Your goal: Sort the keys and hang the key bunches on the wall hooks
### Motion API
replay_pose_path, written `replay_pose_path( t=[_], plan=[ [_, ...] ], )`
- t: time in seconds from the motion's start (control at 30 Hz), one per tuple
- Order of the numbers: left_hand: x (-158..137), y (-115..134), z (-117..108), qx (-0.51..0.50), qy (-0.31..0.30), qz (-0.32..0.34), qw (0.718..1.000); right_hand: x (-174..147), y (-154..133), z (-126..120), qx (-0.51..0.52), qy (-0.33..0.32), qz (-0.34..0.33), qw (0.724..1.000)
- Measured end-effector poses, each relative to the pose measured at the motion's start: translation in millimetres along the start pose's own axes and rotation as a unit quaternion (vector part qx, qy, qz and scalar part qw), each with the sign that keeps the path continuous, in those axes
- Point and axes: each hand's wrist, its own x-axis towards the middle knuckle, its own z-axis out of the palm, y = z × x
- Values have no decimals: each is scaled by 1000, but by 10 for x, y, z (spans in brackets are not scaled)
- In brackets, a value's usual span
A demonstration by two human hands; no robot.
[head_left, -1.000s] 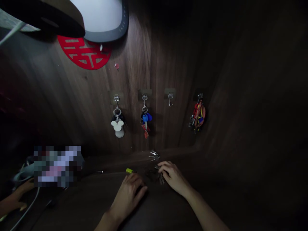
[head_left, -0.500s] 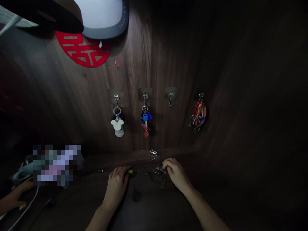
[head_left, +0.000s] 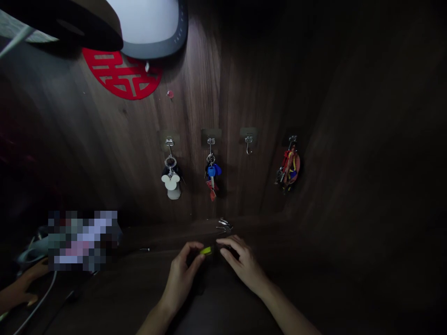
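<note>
Between the thumb and fingers of my left hand [head_left: 181,269] is a small yellow-green key tag [head_left: 206,251], held just above the dark wooden surface. Something dark lies at the tag's right end, too dim to name. Close by on the right, my right hand [head_left: 243,261] has its fingers curled and thumb drawn in toward that dark end; what it holds is hidden. Behind the hands, several silver keys [head_left: 225,225] lie near the wall. The other keys on the surface are now mostly covered by my hands or lost in shadow.
On the wood wall, hooks hold white-tagged keys [head_left: 171,180], blue-headed keys [head_left: 212,172] and a colourful strap bundle [head_left: 289,167]; one hook [head_left: 248,145] is bare. Caps [head_left: 150,28] hang above a red paper cut-out [head_left: 129,86]. Another person's hand [head_left: 26,286] is at left beside a white cable [head_left: 49,295].
My left hand has moved right and lifted the yellow-green tag. My right hand has shifted left over the loose keys, so both hands are now close together.
</note>
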Motion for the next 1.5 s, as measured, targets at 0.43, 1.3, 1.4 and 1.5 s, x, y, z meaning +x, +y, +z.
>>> replay_pose_path(
  t=[0.43,1.3,1.4,1.5],
  plan=[
    [7,71,82,-111,-11,-21,994,33,-98,34,172,-49,91,980],
    [-10,-13,78,30,-6,24,999,59,-41,-12,194,50,91,976],
    [7,-52,32,43,21,19,999,104,17,-134,208,114,91,967],
    [42,-109,-22,47,64,8,997,171,85,-320,243,174,113,948]
  ],
)
